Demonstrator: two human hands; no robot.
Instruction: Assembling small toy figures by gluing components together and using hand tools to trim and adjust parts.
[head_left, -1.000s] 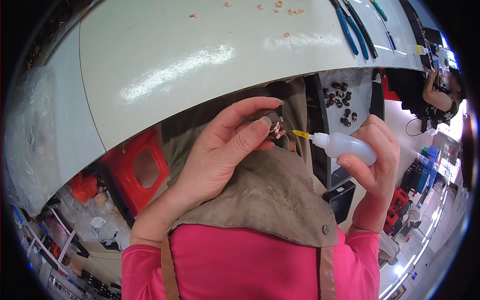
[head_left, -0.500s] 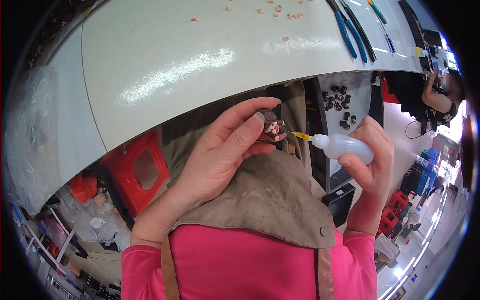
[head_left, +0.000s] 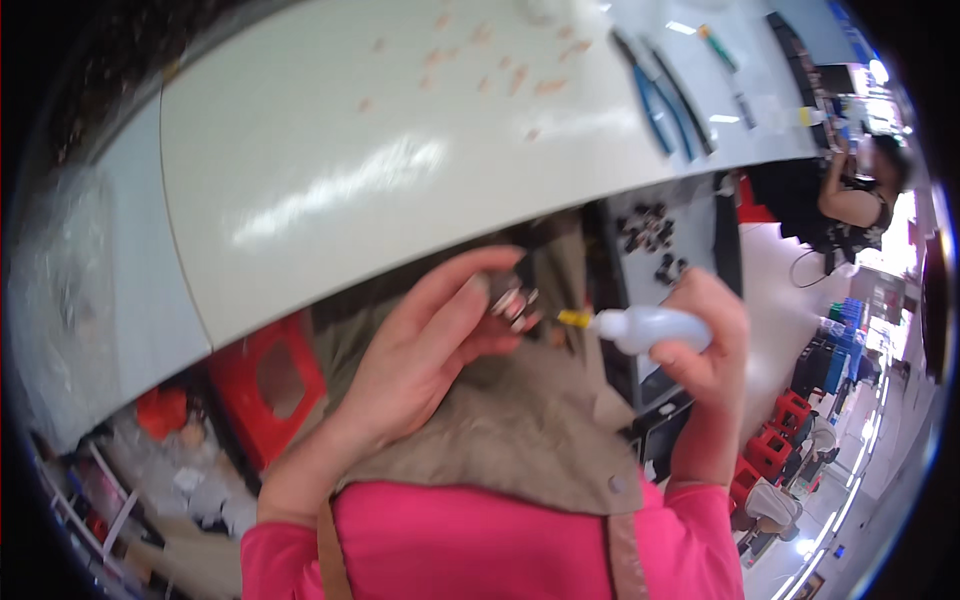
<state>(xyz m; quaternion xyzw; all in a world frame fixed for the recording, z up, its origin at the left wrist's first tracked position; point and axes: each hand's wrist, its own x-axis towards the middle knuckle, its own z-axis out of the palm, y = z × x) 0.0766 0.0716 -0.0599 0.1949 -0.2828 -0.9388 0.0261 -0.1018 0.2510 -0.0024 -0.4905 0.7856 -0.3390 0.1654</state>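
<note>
Your left hand [head_left: 420, 350] pinches a small dark part [head_left: 512, 303] between the thumb and the fingers. The part is blurry, so you cannot tell what it is. It sits just below the front edge of the white desk [head_left: 330, 190], over your brown apron [head_left: 500, 440].

Your right hand [head_left: 715, 345] is wrapped around a small white squeeze bottle [head_left: 648, 328]. Its yellow tip [head_left: 573, 318] points at the small part and is just beside it. Whether they touch is too fuzzy to see. Your fingers hide the back end of the bottle.

Far up on the desk lie little tan bits [head_left: 490, 60] and blue-handled pliers [head_left: 655, 105], all smeared. A red stool [head_left: 265, 385] stands under the desk, partly cut off by your arm. Another person [head_left: 855, 205] is far off at the right.
</note>
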